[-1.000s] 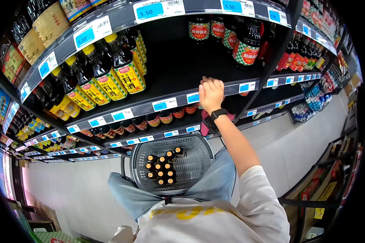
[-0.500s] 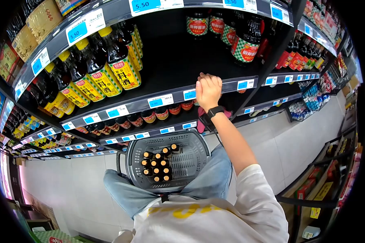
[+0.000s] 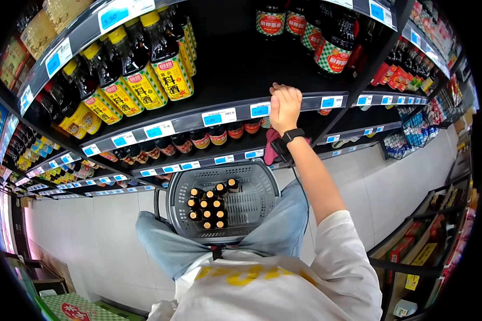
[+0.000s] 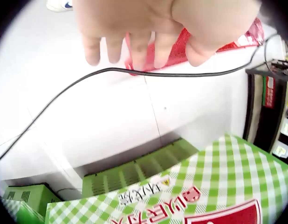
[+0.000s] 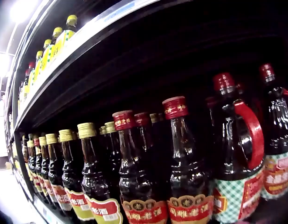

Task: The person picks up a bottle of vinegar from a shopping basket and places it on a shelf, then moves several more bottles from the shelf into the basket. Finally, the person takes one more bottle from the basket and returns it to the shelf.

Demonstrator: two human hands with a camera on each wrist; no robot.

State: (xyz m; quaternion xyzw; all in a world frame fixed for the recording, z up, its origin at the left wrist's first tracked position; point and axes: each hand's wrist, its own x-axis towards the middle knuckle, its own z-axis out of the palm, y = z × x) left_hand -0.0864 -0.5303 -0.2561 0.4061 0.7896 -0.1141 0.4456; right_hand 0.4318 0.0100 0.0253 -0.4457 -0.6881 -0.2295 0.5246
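In the head view my right hand [image 3: 285, 107] grips the front edge of a shelf [image 3: 190, 127], fingers over the top and thumb down the front. Beneath that wrist hangs something dark pink [image 3: 271, 147]. A grey basket [image 3: 257, 174] between the knees holds several upright dark bottles [image 3: 220, 188] with tan caps, grouped toward its left side. My left hand [image 4: 148, 18] shows only in the left wrist view, its fingers extended and holding nothing. A black cable [image 4: 111, 70] runs across just below its fingertips, with a red bag [image 4: 179, 51] behind.
Yellow-labelled bottles [image 3: 172, 75] line the shelf's left; dark sauce bottles [image 3: 334, 51] stand at its back right. Red-capped bottles [image 5: 181, 163] fill a shelf in the right wrist view. A green checked carton [image 4: 214, 172] lies below the left hand. Another rack [image 3: 423, 251] stands right.
The head view has shifted, so the shelves sit higher in frame and more of the green checked carton shows at bottom left. My right hand stays on the shelf edge.
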